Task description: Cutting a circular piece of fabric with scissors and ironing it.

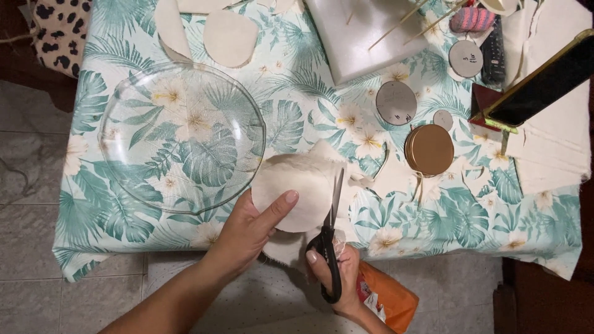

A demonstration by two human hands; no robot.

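Nearest the camera, an orange packet (388,298) lies below the table edge, just under the right wrist; right hand (337,275) grips black-handled scissors (331,238), fingers curled through the loops and closed round them; blades point away from the body, nearly shut, lying against the right edge of a cream fabric round (296,192).

Left hand (250,232) holds that fabric round from the left; thumb pressed flat on top, remaining fingers tucked beneath, so the cloth is pinched between them; the piece sits at the near edge of the table (124,229), partly overhanging it; loose cream offcuts (396,179) trail just to its right.

Table wears a leaf-and-flower print cloth in teal and white; a large clear glass plate (182,136) rests left of centre, its rim just beside the held fabric.

Further right, a round gold tin lid (429,149); beyond it a grey disc (396,102) and a smaller grey disc (442,119) close by; a third grey disc (465,59) further back.

Far edge: two cut cream shapes (229,37); a white foam block (365,37) with thin wooden skewers (396,25) across it; a pink knitted item (471,18); folded cream cloth (554,142) at the far right with a dark, gold-edged flat object (544,86) on top.
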